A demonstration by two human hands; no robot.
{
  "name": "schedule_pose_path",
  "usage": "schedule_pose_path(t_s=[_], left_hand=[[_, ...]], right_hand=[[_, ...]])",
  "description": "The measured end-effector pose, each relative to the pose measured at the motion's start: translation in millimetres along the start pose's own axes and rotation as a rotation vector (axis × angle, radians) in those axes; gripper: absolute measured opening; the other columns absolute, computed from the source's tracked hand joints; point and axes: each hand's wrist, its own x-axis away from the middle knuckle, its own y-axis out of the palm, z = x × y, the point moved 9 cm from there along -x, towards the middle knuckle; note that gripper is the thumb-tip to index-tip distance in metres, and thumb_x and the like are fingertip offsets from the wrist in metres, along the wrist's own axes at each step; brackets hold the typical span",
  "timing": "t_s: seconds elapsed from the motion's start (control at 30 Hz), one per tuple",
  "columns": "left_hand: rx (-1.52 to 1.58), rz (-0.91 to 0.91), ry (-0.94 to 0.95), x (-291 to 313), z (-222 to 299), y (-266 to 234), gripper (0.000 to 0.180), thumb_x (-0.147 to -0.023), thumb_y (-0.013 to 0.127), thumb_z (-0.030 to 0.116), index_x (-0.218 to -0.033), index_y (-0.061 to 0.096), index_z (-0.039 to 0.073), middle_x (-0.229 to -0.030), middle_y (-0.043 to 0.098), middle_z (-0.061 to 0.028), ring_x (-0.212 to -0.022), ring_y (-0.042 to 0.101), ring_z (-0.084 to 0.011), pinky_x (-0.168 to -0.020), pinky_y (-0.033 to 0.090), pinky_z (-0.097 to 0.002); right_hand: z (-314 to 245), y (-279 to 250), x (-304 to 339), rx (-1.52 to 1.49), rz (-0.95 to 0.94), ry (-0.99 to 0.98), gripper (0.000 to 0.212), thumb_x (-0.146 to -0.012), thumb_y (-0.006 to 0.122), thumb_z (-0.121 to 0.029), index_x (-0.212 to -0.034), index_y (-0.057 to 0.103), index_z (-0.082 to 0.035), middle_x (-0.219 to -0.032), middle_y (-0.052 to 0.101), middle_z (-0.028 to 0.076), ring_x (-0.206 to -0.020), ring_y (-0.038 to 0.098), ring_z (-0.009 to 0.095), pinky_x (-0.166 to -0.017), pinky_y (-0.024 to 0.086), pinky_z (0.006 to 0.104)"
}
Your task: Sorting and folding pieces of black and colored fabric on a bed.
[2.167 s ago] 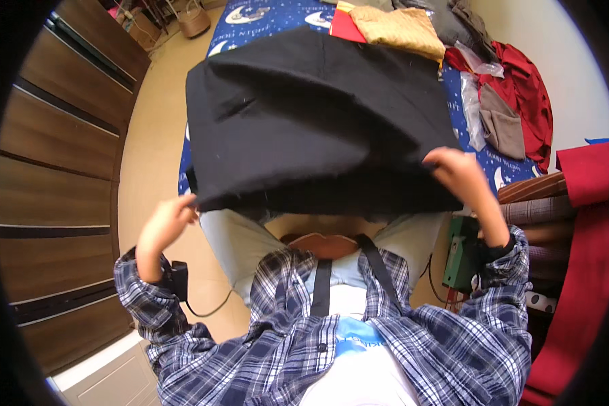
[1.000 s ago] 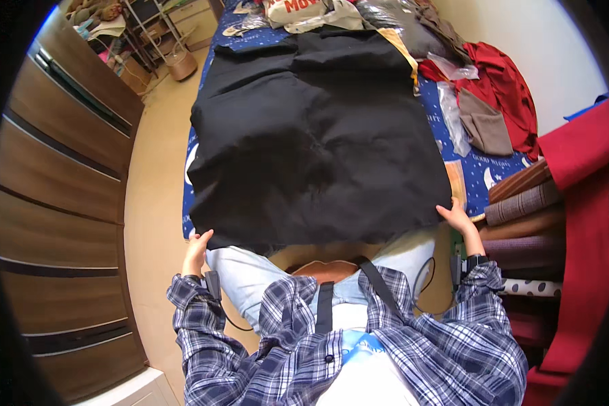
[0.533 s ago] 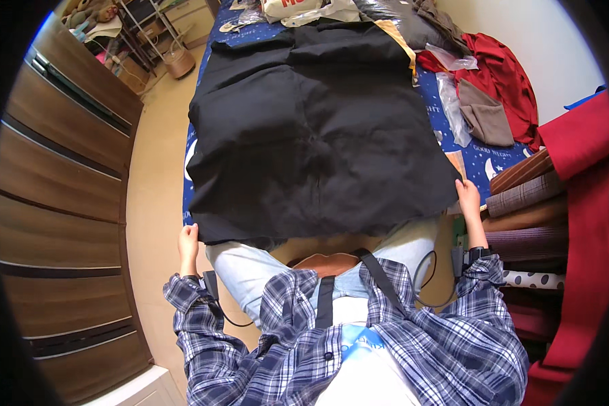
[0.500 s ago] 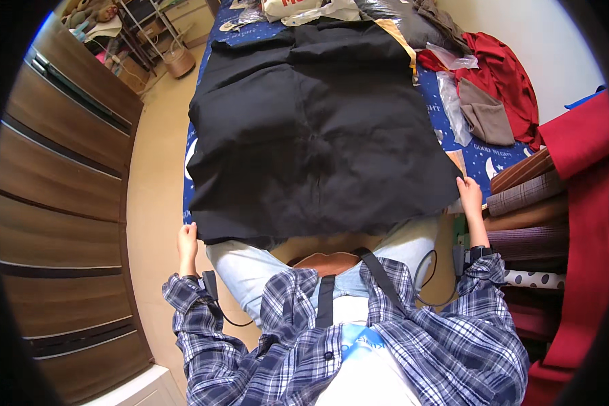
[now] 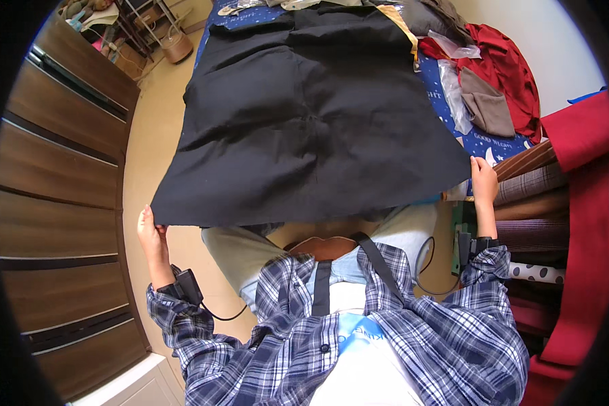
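Note:
A large black cloth [image 5: 304, 128] lies spread over a blue printed bed cover [image 5: 484, 141], its near edge stretched between my hands above my knees. Creases run across it, with a fold line down the middle. My left hand [image 5: 152, 233] pinches the near left corner, out beyond the bed's side. At the near right corner, my right hand [image 5: 484, 181] grips the cloth with closed fingers. A strip of tan material [image 5: 399, 26] shows beside the cloth's far right edge.
Red fabric [image 5: 511, 74], a grey-brown cloth [image 5: 486, 105] and clear plastic bags [image 5: 455, 95] lie on the bed's right. Fabric rolls [image 5: 531, 183] are stacked at my right, with red cloth [image 5: 582, 257] hanging beside them. A brown-fronted cabinet [image 5: 68, 196] stands at the left.
My left hand has moved outward to the left and slightly up, drawing its corner along. The right hand has shifted a little right and up. The near edge is now tauter.

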Motion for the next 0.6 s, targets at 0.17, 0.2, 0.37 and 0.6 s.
schedule_pose_path(t_s=[0.17,0.2,0.37,0.6], left_hand=[[0.197,0.117,-0.129,5.6,3.5,3.6,0.017,-0.086,0.049,0.022,-0.075,0.049,0.009,-0.057,0.045,0.0058,-0.043,0.037,-0.0022,-0.054,0.042,-0.0179],[0.362,-0.112,-0.128,1.9,8.0,13.6,0.014,-0.086,0.048,0.018,-0.082,0.053,0.006,-0.064,0.053,0.0028,-0.052,0.049,-0.0059,-0.066,0.047,-0.0235],[0.622,-0.302,-0.13,-15.8,37.8,50.2,0.018,-0.086,0.046,0.012,-0.097,0.053,0.0,-0.092,0.06,-0.0088,-0.088,0.057,-0.0159,-0.095,0.036,-0.0385],[0.963,-0.547,-0.04,-14.8,101.5,128.0,0.022,-0.088,0.038,0.005,-0.103,0.047,-0.008,-0.108,0.052,-0.0157,-0.107,0.047,-0.0213,-0.102,0.024,-0.0397]], right_hand=[[17.6,12.8,-0.8,0.03,-0.05,0.025,0.028,-0.082,0.045,-0.033,-0.084,0.059,-0.009,-0.078,0.059,0.014,-0.073,0.056,0.033,-0.061,0.043,0.04],[20.1,18.0,-1.5,0.042,-0.09,0.041,0.026,-0.082,0.046,-0.031,-0.085,0.059,-0.009,-0.079,0.059,0.014,-0.075,0.055,0.032,-0.062,0.043,0.0396],[-33.2,13.2,0.6,0.02,0.044,-0.277,0.02,-0.081,0.05,-0.023,-0.089,0.057,-0.006,-0.083,0.058,0.013,-0.079,0.054,0.03,-0.067,0.043,0.0371],[-209.0,68.8,130.2,-0.135,-0.457,-0.936,0.076,-0.054,0.072,-0.042,-0.113,0.042,-0.006,-0.111,0.046,0.013,-0.099,0.046,0.028,-0.085,0.035,0.037]])
